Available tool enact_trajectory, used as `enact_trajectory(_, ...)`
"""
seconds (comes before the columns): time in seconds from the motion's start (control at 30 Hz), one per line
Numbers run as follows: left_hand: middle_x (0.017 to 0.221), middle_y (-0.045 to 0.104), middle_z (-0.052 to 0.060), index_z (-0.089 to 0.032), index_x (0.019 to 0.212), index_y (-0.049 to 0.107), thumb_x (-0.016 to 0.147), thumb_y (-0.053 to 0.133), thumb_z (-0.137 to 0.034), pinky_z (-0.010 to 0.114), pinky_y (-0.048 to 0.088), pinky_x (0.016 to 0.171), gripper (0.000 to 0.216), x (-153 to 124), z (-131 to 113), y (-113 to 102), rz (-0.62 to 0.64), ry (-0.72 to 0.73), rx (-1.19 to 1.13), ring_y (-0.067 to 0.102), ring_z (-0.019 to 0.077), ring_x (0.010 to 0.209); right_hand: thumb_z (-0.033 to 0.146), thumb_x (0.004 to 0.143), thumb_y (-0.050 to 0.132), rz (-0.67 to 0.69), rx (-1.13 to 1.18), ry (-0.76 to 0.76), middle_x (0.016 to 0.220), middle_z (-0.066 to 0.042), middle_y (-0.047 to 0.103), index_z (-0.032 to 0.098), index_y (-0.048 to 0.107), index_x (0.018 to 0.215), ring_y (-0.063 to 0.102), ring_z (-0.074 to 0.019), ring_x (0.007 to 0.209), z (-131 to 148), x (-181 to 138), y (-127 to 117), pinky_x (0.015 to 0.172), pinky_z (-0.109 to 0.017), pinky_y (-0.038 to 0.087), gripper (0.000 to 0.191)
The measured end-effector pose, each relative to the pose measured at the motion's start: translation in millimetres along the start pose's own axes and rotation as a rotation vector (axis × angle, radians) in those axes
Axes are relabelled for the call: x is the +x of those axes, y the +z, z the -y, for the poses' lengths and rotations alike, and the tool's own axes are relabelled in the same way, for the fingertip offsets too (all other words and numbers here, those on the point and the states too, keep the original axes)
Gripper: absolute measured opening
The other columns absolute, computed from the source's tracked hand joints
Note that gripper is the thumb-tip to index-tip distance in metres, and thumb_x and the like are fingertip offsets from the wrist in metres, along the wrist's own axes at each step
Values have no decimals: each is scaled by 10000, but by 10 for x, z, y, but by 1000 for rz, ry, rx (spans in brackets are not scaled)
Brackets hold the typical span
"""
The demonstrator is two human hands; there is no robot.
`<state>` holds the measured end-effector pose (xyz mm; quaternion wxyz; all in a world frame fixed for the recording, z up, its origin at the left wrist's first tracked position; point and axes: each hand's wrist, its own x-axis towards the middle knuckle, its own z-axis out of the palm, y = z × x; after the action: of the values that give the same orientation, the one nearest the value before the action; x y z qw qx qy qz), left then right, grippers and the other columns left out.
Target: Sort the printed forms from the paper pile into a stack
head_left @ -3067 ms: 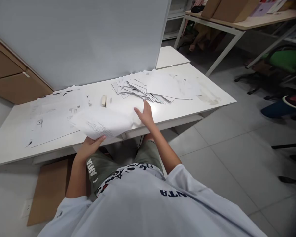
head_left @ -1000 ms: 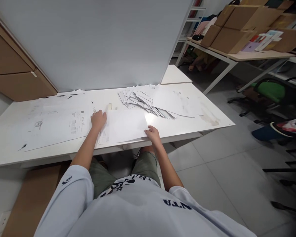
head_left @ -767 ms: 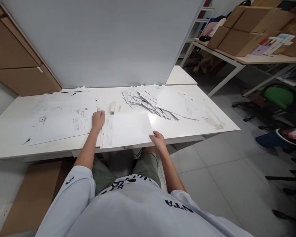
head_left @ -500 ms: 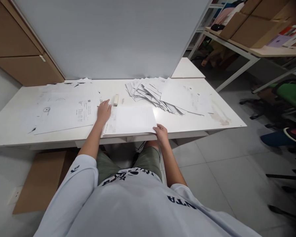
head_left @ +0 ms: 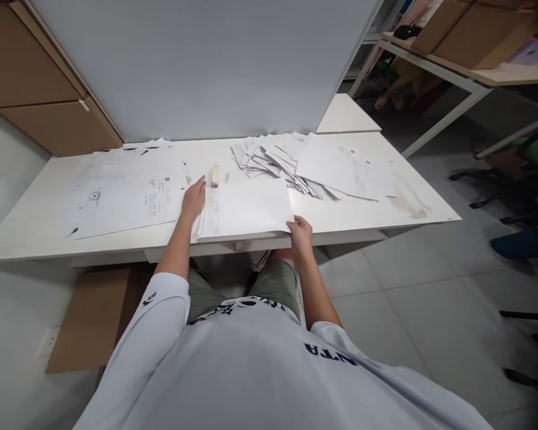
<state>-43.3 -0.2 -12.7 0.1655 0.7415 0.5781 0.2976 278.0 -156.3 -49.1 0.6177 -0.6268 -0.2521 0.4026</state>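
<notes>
Down from the air, the paper [head_left: 253, 206] now lies on the desk [head_left: 345, 212] between the left hand [head_left: 193, 197] and the right hand [head_left: 301, 235], which pinches its near corner. I can't tell if the left hand grips. A small block [head_left: 215, 177] sits beside it; messy papers [head_left: 275, 162] lie past the right hand.

the sheet [head_left: 253, 206], raised earlier, now lies on the table [head_left: 345, 214].

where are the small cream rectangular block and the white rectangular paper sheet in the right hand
Small cream rectangular block [head_left: 215, 176]: head view, middle of its visible surface.
White rectangular paper sheet [head_left: 254, 207]: head view, its bare middle.
</notes>
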Motion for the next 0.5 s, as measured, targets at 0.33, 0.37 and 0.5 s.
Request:
enact_trajectory(0.33,1261,681,106,-144,1151,701,905,464,-329,390,386,1094,388,-16,-81,-42,41,96,119,548,270,1222,329,540,637,-50,104,-78,715,11,640,168,668,856,550,-153,659,98,90,-115,614,-286,477,356)
enact_trajectory(0.37,1251,686,104,-148,1130,705,905,467,-328,389,395,1083,374,-14,-81,-46,42,97,117,553,270,1213,333,543,647,-46,120,-83,730,8,647,168,671,862,558,-154,671,86,73,-116,624,-285,476,359)
enact_trajectory(0.5,1204,701,115,-154,1054,713,913,469,-332,381,424,1043,334,-26,-64,-52,12,88,76,573,265,1175,339,558,677,-79,179,-107,773,1,665,172,678,869,571,-154,701,19,-4,-117,649,-281,480,352)
